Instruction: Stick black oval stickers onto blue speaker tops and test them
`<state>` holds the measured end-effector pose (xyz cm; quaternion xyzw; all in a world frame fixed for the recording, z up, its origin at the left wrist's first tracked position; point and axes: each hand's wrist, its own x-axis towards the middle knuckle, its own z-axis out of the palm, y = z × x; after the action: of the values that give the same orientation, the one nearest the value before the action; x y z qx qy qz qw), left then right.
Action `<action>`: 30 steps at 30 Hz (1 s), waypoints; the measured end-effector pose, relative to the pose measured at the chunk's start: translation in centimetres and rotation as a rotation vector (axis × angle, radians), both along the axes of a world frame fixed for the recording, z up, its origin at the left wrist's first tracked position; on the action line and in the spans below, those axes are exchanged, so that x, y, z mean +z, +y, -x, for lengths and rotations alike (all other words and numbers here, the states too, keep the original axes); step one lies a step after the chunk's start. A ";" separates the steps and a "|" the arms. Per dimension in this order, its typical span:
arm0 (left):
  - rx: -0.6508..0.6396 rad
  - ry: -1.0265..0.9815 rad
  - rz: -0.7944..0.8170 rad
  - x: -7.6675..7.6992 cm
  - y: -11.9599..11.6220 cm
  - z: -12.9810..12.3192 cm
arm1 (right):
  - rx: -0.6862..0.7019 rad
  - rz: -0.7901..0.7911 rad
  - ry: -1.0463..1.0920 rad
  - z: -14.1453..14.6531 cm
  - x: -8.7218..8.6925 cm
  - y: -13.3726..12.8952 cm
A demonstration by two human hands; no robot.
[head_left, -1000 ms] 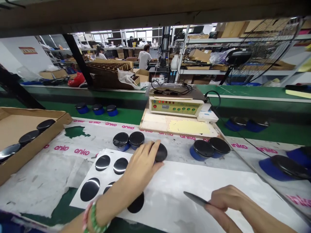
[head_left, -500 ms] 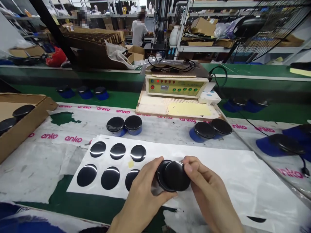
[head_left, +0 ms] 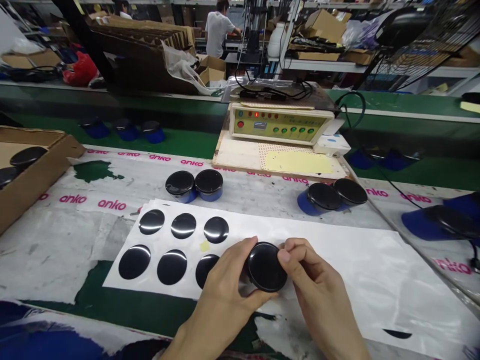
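Note:
A round black-topped piece (head_left: 267,267) is gripped by my left hand (head_left: 228,290), thumb below and fingers along its far left side. The fingers of my right hand (head_left: 318,285) are pinched at the right edge of a thin black disc that lies over the top of that piece. Under and beside my hands is a white sheet (head_left: 337,245), which bears several black discs (head_left: 171,267) on its left part. Behind the sheet stand two blue cups with black tops (head_left: 209,185), and another pair (head_left: 323,197) stands to the right.
A control box (head_left: 279,125) with buttons sits on a wooden board (head_left: 240,156) at the back. At the left is a cardboard box (head_left: 48,172) holding black-topped pieces. More blue cups (head_left: 438,222) stand at the right. A person (head_left: 218,32) is in the background.
The thin disc, offset to the right over the round piece before, now lines up with its top. My right hand has moved slightly left with it. The camera view has shifted a little.

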<state>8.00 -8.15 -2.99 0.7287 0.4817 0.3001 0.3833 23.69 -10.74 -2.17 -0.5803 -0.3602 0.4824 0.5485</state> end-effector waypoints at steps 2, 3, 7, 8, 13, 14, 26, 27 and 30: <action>-0.001 -0.001 0.001 0.0 0.0 0.0 | -0.015 -0.010 -0.091 0.1 0.2 0.0; -0.002 -0.001 0.000 0.0 0.0 0.0 | -0.023 -0.018 -0.132 0.1 0.3 0.1; 0.006 -0.001 -0.003 -0.2 -0.1 0.1 | -0.051 -0.071 -0.250 0.4 0.8 0.2; 0.008 0.000 0.001 -0.3 -0.1 0.1 | -0.060 -0.087 -0.272 0.5 0.9 0.2; 0.012 -0.003 0.007 -0.2 0.0 0.1 | -0.080 -0.141 -0.382 0.7 0.9 0.2; 0.014 -0.003 0.009 -0.2 0.0 0.1 | -0.079 -0.147 -0.399 0.7 0.9 0.2; -0.072 0.110 -0.172 -0.2 -0.2 0.3 | 0.003 -0.143 -0.815 0.4 1.6 0.2; -0.109 0.139 -0.244 -0.3 -0.4 0.3 | 0.034 -0.091 -0.914 -0.3 1.8 0.3; -0.209 0.266 -0.406 0.1 -0.7 0.2 | 0.061 0.111 -1.210 -3.5 2.5 0.8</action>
<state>7.82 -8.88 -2.89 0.8694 0.3801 0.2509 0.1916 27.18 -9.91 0.35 -0.7687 -0.5987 0.1007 0.2013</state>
